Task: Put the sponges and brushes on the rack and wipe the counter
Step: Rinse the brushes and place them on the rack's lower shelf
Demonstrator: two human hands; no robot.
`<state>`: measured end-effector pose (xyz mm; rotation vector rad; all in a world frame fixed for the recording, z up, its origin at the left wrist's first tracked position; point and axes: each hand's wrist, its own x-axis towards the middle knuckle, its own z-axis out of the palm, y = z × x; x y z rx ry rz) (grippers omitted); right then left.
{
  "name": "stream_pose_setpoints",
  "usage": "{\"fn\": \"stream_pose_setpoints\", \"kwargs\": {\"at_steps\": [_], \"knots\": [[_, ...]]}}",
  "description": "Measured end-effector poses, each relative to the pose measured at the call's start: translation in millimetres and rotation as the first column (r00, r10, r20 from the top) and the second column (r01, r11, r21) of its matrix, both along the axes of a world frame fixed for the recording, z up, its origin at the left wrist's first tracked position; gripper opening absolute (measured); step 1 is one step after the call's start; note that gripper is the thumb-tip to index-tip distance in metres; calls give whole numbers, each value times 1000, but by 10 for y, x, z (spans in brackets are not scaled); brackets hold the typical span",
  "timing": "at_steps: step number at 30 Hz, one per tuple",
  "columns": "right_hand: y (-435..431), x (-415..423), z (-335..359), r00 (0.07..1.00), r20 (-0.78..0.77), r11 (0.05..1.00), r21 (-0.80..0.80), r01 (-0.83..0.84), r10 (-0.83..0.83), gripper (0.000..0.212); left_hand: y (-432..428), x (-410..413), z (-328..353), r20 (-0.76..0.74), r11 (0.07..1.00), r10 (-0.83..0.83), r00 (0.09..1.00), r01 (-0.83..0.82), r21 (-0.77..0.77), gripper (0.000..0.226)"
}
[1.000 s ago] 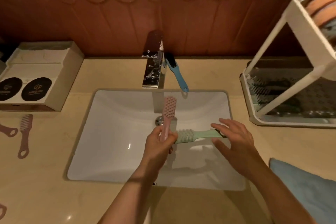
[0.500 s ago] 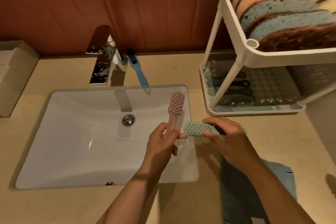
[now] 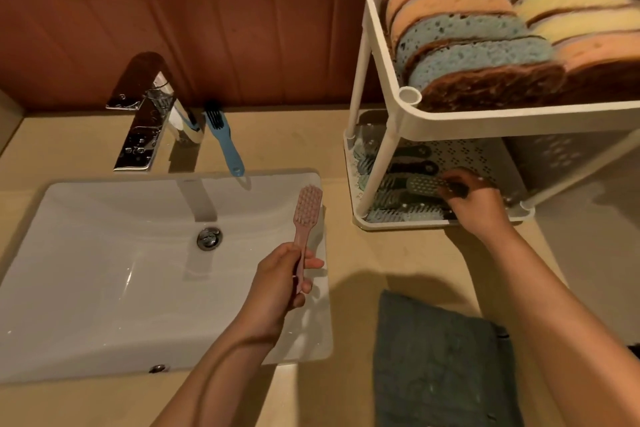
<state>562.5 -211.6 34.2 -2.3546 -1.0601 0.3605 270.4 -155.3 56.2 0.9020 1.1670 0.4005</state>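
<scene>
My left hand (image 3: 280, 284) grips the handle of a pink brush (image 3: 306, 218), held upright over the right edge of the white sink (image 3: 104, 274). My right hand (image 3: 474, 201) holds a green brush (image 3: 424, 185) by its handle inside the lower shelf of the white rack (image 3: 408, 111), just above several brushes lying there (image 3: 405, 163). Blue, orange and yellow sponges (image 3: 485, 38) fill the rack's top shelf. A blue brush (image 3: 225, 142) lies on the counter (image 3: 363, 260) beside the faucet (image 3: 142, 114).
A folded grey-blue cloth (image 3: 443, 367) lies on the counter in front of the rack, between my arms. A brown wall runs behind the counter. The sink's drain (image 3: 209, 238) is near the basin's middle.
My right hand has carried the green brush from above the sink's edge into the rack's lower shelf. The view has swung right. My left hand keeps the pink brush upright.
</scene>
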Motion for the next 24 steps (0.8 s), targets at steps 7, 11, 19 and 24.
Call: {"fn": "stream_pose_setpoints", "kwargs": {"at_steps": [7, 11, 19, 24], "knots": [[107, 115, -150, 996, -80, 991, -116, -58, 49, 21, 3, -78, -44, -42, 1000, -15, 999, 15, -1, 26], [81, 73, -149, 989, -120, 993, -80, -92, 82, 23, 18, -87, -79, -82, 997, -71, 994, 74, 38, 27], [-69, -176, 32, 987, -154, 998, 57, -42, 50, 30, 13, -118, -79, -68, 939, -250, 966, 259, 226, 24], [-239, -872, 195, 882, -453, 971, 236, -19, 128, 17, 24, -101, -85, -113, 847, -389, 914, 404, 345, 26]]}}
